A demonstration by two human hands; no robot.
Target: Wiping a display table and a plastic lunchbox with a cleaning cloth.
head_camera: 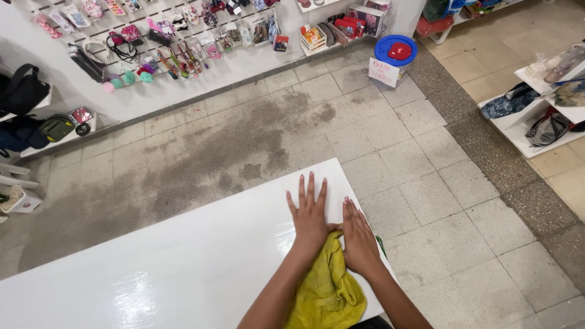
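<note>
- Yellow cloth (327, 289) lies bunched on the near end of the white worktop (183, 268), close to its right edge, partly under both wrists.
- Left hand (311, 213) is flat and palm down, fingers stretched and slightly fanned, its heel on the front edge of the cloth and its fingers on bare worktop.
- Right hand (358, 237) lies flat just beside it, fingers together, touching the cloth's right side near the worktop corner.
- Neither hand pinches or lifts anything; both press down.
- Judging by the glossy sheen, the worktop already looks clean over most of its visible surface; no smears or crumbs show.
- Wiping seems to be at the far right corner; whether the left stretch has been covered cannot be told.
- Floor tiles (244, 134) beyond carry a dark stain; a blue-lidded tub (395, 52) stands near the wall display.
</note>
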